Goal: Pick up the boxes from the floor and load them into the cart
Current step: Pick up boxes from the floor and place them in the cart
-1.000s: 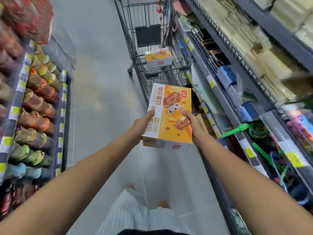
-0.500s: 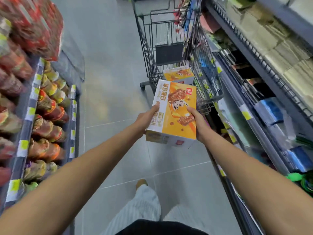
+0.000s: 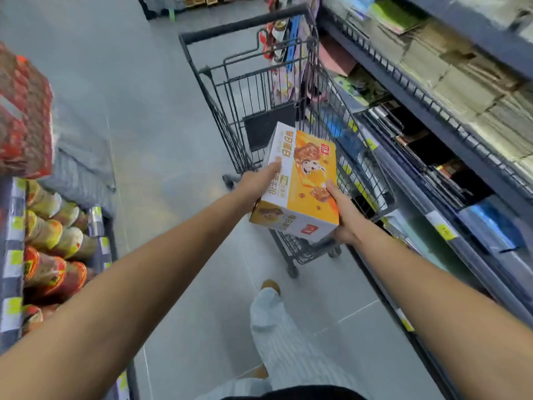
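I hold an orange and white box with both hands, over the near end of the black wire cart. My left hand grips its left side and my right hand grips its lower right corner. The box hides most of the cart's basket floor, so the box that lay inside earlier is out of sight. The cart stands against the right shelves, its handle bar at the far end.
Shelves with stationery and packets run along the right. A low shelf of jars and bottles with red packs above lines the left. The grey tiled aisle floor lies between. My striped trouser leg steps forward.
I have walked closer to the cart. The box in my hands has moved forward from in front of the cart to above its near end, covering the box inside.
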### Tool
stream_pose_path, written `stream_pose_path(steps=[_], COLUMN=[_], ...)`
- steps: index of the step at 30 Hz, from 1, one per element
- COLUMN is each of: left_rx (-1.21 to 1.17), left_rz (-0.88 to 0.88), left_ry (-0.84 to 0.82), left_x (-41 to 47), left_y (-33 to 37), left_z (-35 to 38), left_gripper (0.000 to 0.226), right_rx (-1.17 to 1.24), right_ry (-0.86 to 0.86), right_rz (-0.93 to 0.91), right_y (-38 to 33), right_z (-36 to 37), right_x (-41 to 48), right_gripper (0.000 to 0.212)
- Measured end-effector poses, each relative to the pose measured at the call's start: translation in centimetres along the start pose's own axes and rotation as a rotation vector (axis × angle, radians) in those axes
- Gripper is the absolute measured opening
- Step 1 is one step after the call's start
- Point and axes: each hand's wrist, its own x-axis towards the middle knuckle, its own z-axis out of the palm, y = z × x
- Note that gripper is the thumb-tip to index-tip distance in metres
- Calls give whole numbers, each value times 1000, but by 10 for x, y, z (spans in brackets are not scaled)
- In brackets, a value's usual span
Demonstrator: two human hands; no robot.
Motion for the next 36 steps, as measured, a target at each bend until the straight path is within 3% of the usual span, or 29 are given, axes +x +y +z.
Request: stream_pose_path(steps=[4, 11, 19, 23, 24, 27, 30, 34, 36], left_rx=[77, 172, 303, 381, 422, 551, 568, 661, 726], left_rz=[-28, -100, -285, -327, -322, -397, -415, -370, -363], left_ry=[-39, -110, -268, -372, -387, -410, -500, -463, -448], left_x=[59, 156, 251, 298, 314, 394, 442, 472, 491], left_y=[54, 107, 136, 140, 138, 109, 104, 115, 109], left_z=[-2, -3, 15, 25, 25, 24, 24, 34, 38], left_gripper=[42, 53, 50, 43, 50, 99, 80, 100, 109], right_rx=[15, -3, 70, 219, 244, 344, 387, 443, 472], right_ry=[41, 97, 240, 334, 362, 470, 578, 680, 709], right_rz=[-2, 52, 201, 293, 309, 314, 358, 347, 339], right_y=[-41, -95, -114, -103, -101, -92, -80, -68, -65], right_z=[3, 1, -11, -12, -11, -1, 8, 18, 20], right_x=[51, 131, 198, 231, 238, 269, 306, 341, 353], right_gripper=[40, 42, 46, 46, 45, 47, 60, 47, 51])
